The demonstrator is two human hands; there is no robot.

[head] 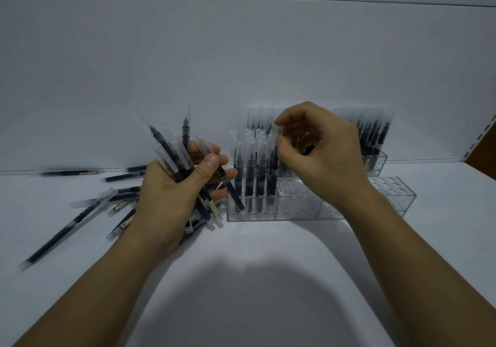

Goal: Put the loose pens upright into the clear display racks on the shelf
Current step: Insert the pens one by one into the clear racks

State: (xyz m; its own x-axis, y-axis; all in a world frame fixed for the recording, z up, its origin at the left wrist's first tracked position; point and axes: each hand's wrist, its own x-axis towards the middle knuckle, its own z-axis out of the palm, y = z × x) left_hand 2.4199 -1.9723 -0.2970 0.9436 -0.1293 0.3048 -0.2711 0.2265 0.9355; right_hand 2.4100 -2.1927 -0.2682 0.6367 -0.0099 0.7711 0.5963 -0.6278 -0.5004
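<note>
A bundle of loose pens (pixel 182 159) fans upward at about 9 o'clock from the frame's centre, clenched in the left hand (pixel 171 193). More pens (pixel 88 207) lie scattered flat on the white shelf (pixel 268 279) at 8 o'clock of that hand. Just beside it at 3 o'clock stands the near clear rack (pixel 295 207), its left holes filled with upright pens (pixel 255 175). The right hand (pixel 322 153) hovers over this rack, fingers (pixel 281 142) curled, seemingly pinching a pen cap, though blur hides it. A fuller rack (pixel 375 159) stands behind.
</note>
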